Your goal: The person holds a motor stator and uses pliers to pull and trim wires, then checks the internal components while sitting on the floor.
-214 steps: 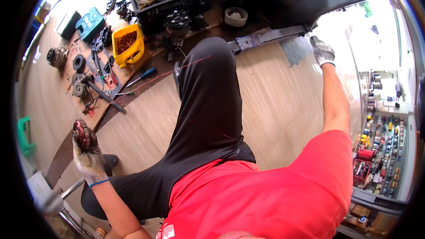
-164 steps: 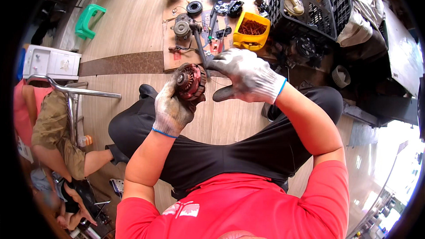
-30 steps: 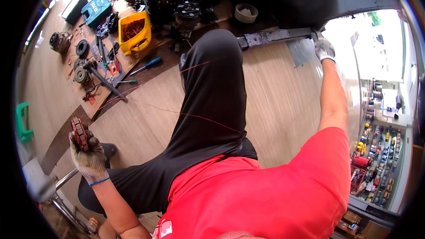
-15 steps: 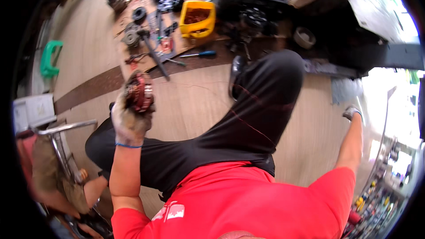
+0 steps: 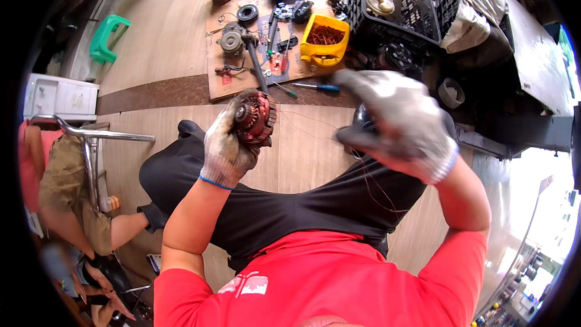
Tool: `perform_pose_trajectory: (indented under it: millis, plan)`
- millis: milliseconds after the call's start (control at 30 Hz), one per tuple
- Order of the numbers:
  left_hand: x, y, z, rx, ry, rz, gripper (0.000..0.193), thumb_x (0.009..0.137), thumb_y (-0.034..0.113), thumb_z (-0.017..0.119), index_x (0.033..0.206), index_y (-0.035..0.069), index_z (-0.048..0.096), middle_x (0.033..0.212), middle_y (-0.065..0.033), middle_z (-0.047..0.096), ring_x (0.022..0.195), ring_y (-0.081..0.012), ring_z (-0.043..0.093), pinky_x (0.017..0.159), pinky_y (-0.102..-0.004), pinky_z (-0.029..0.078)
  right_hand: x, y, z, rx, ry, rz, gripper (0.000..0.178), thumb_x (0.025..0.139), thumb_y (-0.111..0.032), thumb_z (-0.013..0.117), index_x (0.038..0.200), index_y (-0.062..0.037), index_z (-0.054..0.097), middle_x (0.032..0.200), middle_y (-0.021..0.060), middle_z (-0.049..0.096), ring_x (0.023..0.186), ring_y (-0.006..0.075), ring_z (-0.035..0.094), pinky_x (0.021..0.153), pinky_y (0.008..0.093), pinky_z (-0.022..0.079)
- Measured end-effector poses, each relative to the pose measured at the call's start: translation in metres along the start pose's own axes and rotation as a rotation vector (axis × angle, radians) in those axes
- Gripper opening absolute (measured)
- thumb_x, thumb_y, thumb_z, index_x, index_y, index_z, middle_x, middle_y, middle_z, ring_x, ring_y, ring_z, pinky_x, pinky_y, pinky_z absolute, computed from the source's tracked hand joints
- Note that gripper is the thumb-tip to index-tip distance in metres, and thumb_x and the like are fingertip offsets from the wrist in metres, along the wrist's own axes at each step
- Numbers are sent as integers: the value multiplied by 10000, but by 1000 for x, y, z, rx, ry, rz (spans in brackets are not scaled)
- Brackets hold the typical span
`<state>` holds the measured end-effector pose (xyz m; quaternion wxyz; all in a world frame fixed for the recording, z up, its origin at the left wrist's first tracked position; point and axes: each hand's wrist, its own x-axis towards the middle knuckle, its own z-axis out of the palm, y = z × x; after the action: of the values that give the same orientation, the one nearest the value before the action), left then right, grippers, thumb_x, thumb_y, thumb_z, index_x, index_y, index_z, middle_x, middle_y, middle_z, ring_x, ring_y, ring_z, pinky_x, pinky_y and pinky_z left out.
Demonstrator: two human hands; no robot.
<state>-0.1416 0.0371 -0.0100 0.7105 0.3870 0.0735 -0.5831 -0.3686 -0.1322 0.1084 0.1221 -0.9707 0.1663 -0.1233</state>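
Observation:
My left hand (image 5: 227, 145), in a dirty white work glove, is closed around a motor core (image 5: 255, 118) wound with reddish copper wire. It holds the core up over the floor in front of my left knee. A thin copper wire (image 5: 302, 116) runs from the core toward the right, and slack loops of it lie over my right trouser leg. My right hand (image 5: 399, 121), also gloved and smeared by motion, hovers above my right knee. Its thumb and fingers are spread apart, and the wire passes close to the thumb.
Beyond my legs, a cardboard sheet (image 5: 221, 88) carries tools, motor parts and a yellow container (image 5: 330, 59) with copper scraps. A blue-handled screwdriver (image 5: 318, 86) lies along it. Black crates (image 5: 393, 24) stand far right. A green stool (image 5: 108, 39) and another person (image 5: 66, 175) are at left.
My right hand has swung inward from far right to above my right knee. The view has shifted, so the core in my left hand appears farther right; that hand still grips it.

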Motion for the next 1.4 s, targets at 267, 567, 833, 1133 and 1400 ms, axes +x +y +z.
perform_pose_trajectory:
  millis: [267,567,833,1133,1400]
  plan:
    - [-9,2,-7,4,-103,43,386,1055,318,421,1297,45,546,1129,-153,677,856,-304,711,583,-421,584,51,-34,68,-44,-191,-62,593,791,-428,754,1234,-65,603,1053,136,647,992,327,636,817,446,516]
    - [-9,3,-10,0,-233,58,333,1056,208,435,1264,-23,555,1175,-180,657,1025,-284,693,875,-409,602,59,-8,86,63,-88,-62,119,837,-209,610,857,-126,692,781,134,676,796,346,686,682,465,543]
    - [-1,-2,-15,92,-62,86,359,1061,243,421,1285,-7,547,1159,-169,675,964,-284,711,736,-423,623,44,-15,53,99,-98,-119,140,901,-256,604,900,-124,651,728,119,652,695,339,675,590,439,534]
    - [7,2,-17,-36,-24,15,427,1044,337,401,1288,28,565,1076,-135,691,827,-250,687,636,-369,572,5,-5,48,-71,-385,-211,108,839,-211,618,804,-109,606,665,95,629,636,330,671,515,440,510]
    - [-1,3,-9,158,-197,74,310,1053,161,445,1263,-36,560,1144,-162,654,1017,-225,675,887,-335,580,11,53,29,-224,-83,86,150,891,-238,675,997,-142,721,818,103,692,750,315,680,649,409,536]
